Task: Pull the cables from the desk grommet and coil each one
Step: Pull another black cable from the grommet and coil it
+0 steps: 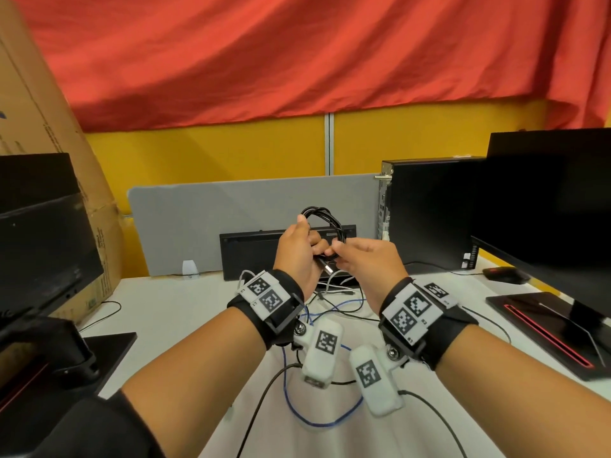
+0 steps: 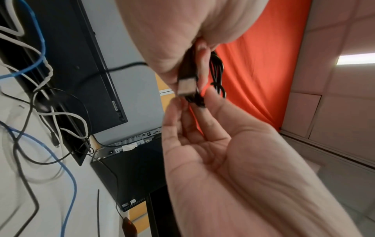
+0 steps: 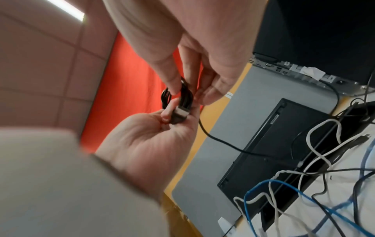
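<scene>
A black cable wound into a coil [image 1: 322, 223] is held up over the desk between both hands. My left hand [image 1: 310, 234] grips the coil's left side, thumb up, and holds its silver USB plug [image 1: 327, 267] [image 2: 186, 85] [image 3: 179, 114] along the palm. My right hand [image 1: 335, 251] pinches the coil's bundled strands [image 3: 185, 92] between thumb and fingers. One black strand [image 3: 215, 137] trails down from the coil. Below the hands, a blue cable [image 1: 317, 421], white cables [image 2: 61, 115] and thin black cables [image 1: 261, 398] lie loose and tangled on the white desk [image 1: 185, 312]. They run to a dark slot [image 2: 78, 154] in the desk.
A black flat panel [image 1: 251, 252] leans on a grey divider [image 1: 198, 219] behind the hands. A black PC tower [image 1: 426, 209] and a monitor [image 1: 545, 209] stand at the right, with a mouse [image 1: 504, 274]. Another monitor [image 1: 43, 246] and a cardboard box [image 1: 39, 127] stand at the left.
</scene>
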Demonstrator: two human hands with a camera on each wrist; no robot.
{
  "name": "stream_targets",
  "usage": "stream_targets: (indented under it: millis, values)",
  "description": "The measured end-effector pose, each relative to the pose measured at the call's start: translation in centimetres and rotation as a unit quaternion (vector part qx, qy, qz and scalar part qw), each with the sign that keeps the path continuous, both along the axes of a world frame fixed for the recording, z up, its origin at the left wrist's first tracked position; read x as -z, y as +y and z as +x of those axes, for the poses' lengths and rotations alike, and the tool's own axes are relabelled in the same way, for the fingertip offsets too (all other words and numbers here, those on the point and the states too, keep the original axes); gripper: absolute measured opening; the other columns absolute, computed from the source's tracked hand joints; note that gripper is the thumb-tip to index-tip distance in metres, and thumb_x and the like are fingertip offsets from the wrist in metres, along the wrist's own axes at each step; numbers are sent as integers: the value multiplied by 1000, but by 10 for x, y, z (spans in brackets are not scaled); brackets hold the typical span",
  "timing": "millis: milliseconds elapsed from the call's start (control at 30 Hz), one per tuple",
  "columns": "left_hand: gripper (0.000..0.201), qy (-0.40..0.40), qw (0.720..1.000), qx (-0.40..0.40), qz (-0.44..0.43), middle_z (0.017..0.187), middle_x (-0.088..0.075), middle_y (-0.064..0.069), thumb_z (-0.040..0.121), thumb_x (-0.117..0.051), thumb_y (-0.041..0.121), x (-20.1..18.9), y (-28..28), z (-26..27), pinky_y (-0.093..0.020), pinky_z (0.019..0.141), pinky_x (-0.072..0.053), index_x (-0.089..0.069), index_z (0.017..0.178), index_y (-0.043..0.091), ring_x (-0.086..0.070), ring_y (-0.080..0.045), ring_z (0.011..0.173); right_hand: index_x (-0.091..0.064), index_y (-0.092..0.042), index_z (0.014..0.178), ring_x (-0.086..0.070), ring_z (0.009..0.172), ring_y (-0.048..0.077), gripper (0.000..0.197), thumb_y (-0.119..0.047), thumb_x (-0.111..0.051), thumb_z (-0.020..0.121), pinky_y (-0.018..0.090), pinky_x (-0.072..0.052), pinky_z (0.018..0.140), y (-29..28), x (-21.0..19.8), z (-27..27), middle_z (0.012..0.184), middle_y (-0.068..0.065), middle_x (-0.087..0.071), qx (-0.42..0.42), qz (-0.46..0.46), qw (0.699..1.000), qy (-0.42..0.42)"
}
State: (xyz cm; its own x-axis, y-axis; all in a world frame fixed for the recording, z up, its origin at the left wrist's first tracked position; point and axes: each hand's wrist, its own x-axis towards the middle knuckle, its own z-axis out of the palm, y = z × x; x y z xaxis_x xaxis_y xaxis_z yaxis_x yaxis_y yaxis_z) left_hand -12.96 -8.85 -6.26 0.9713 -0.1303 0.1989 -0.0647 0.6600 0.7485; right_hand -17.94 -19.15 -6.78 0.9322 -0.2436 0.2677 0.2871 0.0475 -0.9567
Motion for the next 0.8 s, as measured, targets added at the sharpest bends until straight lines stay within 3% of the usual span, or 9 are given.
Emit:
stream_targets:
  millis: [100, 167, 267, 367, 500, 567, 700, 800]
  values:
    - [29, -28, 998, 20, 54, 62, -40, 2, 106, -34, 28, 5, 5, 1, -31, 68, -48, -43, 84, 13, -45, -13, 57, -70, 4, 99, -67, 95, 28, 16, -8, -65, 90, 37, -54, 89, -6, -3, 4, 99, 20, -72, 33, 36, 999, 19]
    - [29, -58, 989, 17, 136, 70, -50, 0, 106, -35, 24, 6, 10, 2, -31, 79, -48, -50, 84, 13, -51, -13, 67, -71, -1, 94, -65, 92, 24, 13, -10, -63, 91, 32, -51, 80, -11, -7, 5, 94, 14, -72, 27, 42, 998, 28]
    - [27, -68, 969, -14, 236, 79, -57, -1, 104, -41, 17, 9, 17, 3, -24, 67, -39, -57, 83, 12, -47, -10, 68, -69, -14, 84, -60, 90, 19, 18, -12, -56, 95, 31, -40, 79, -15, -10, 2, 87, 4, -69, -17, 38, 998, 51]
    - [22, -65, 969, -2, 238, 77, -56, -6, 102, -45, 9, 11, 20, 4, -21, 58, -40, -58, 84, 5, -46, -10, 63, -64, -17, 83, -57, 93, 19, 24, -13, -48, 99, 35, -36, 84, -18, -10, 3, 86, 0, -64, -70, 69, 991, 94]
    - [16, -70, 964, -3, 257, 78, -62, -7, 99, -49, 6, 13, 21, 2, -19, 58, -51, -60, 88, 1, -60, -10, 65, -56, -19, 79, -52, 89, 18, 24, -23, -46, 100, 34, -30, 78, -22, -13, 1, 89, 0, -57, -147, 86, 974, 152]
    - [15, -72, 962, -3, 264, 82, -64, -9, 99, -50, 5, 12, 21, 2, -20, 60, -53, -62, 94, -2, -63, -13, 70, -53, -20, 76, -54, 82, 17, 21, -28, -52, 96, 33, -34, 75, -20, -13, 1, 81, -2, -55, -148, 90, 972, 161]
    - [18, -60, 966, -33, 251, 90, -68, -14, 98, -53, 5, 11, 20, 2, -23, 69, -57, -63, 105, -7, -66, -18, 80, -68, -15, 79, -57, 75, 16, 10, -23, -69, 85, 28, -42, 68, -19, -14, 4, 77, 0, -64, -25, -98, 988, 117]
    - [11, -44, 970, -59, 232, 85, -69, -11, 96, -56, 5, 11, 19, 2, -22, 65, -57, -66, 95, 0, -67, -16, 75, -71, -5, 76, -55, 65, 18, 10, -12, -69, 82, 33, -49, 65, -23, -16, 3, 67, 5, -62, 50, -248, 964, 78]
